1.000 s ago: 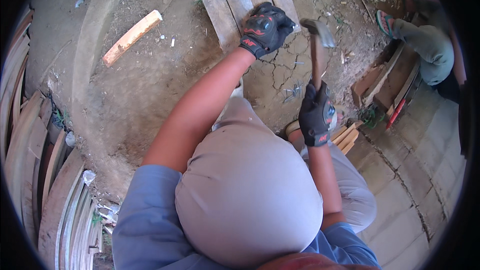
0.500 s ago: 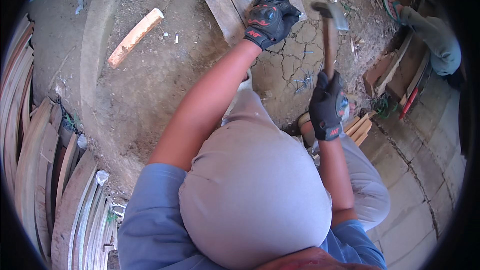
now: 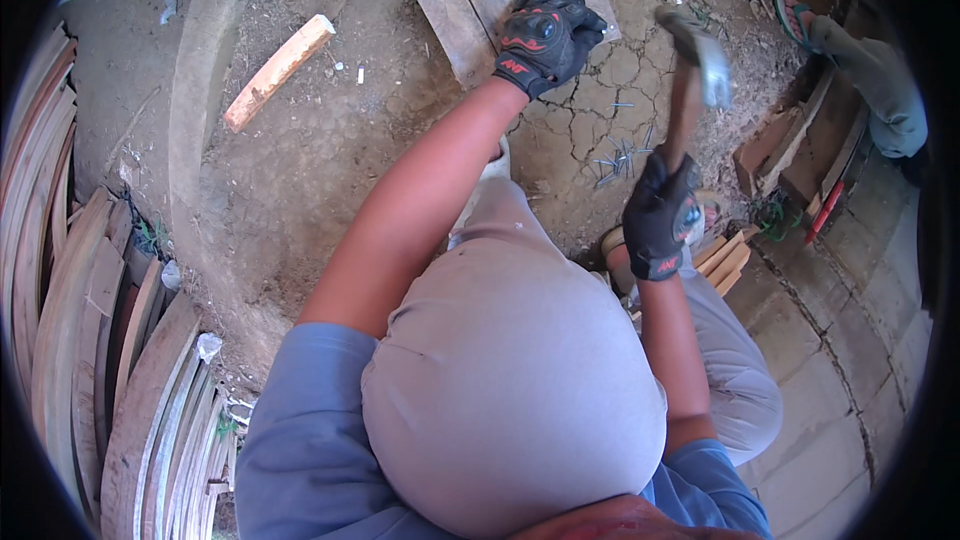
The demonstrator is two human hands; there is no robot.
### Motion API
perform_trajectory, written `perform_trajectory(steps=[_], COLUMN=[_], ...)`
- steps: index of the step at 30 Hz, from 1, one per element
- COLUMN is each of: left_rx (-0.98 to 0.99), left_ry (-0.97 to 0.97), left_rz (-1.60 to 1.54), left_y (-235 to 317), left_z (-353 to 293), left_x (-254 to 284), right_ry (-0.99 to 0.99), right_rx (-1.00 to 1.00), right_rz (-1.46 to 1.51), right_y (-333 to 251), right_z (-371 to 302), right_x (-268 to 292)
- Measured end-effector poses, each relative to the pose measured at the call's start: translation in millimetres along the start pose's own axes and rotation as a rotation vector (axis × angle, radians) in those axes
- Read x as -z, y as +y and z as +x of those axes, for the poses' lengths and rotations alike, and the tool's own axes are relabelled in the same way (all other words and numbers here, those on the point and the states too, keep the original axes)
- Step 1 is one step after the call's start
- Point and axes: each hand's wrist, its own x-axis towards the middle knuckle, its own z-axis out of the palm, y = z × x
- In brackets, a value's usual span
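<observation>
My right hand (image 3: 660, 215), in a black glove with red marks, is wrapped round the wooden handle of a hammer (image 3: 683, 112). The metal head is lifted above the ground, slightly blurred, and apart from the boards. My left hand (image 3: 548, 38), gloved alike, rests at the right part of a panel of grey wooden boards (image 3: 452, 25) lying on the soil. Its fingers are curled together; whatever they pinch is hidden. Several loose nails (image 3: 615, 162) lie on the cracked earth between my two hands.
A curved piece of pale wood (image 3: 280, 73) lies on the ground at left. Stacked planks (image 3: 70, 310) line the left side. Wood offcuts (image 3: 725, 258) lie by my right leg. Another person's leg (image 3: 875, 80) shows at far right, near timber pieces (image 3: 800, 145) and a red tool (image 3: 824, 210).
The hammer head has moved right and appears larger, with the handle now leaning to the right. My left hand stays on the boards. The whole view has shifted slightly.
</observation>
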Motion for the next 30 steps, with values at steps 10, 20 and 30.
perform_trajectory(steps=[10, 20, 30], left_rx=[0.042, 0.078, 0.041], left_ry=[-0.056, -0.095, -0.052], left_rz=[0.037, 0.067, -0.010], left_y=[6.9, 5.7, -21.2], left_z=[-1.5, -2.2, 11.6], left_x=[4.4, 0.8, 45.5], right_ry=[-0.089, -0.001, 0.028], right_rx=[0.004, 0.027, 0.075], right_rz=[-0.085, -0.038, -0.017], right_y=[-3.7, 5.5, -2.5], right_z=[0.7, -3.7, 3.0], right_x=[2.7, -11.6, 4.2])
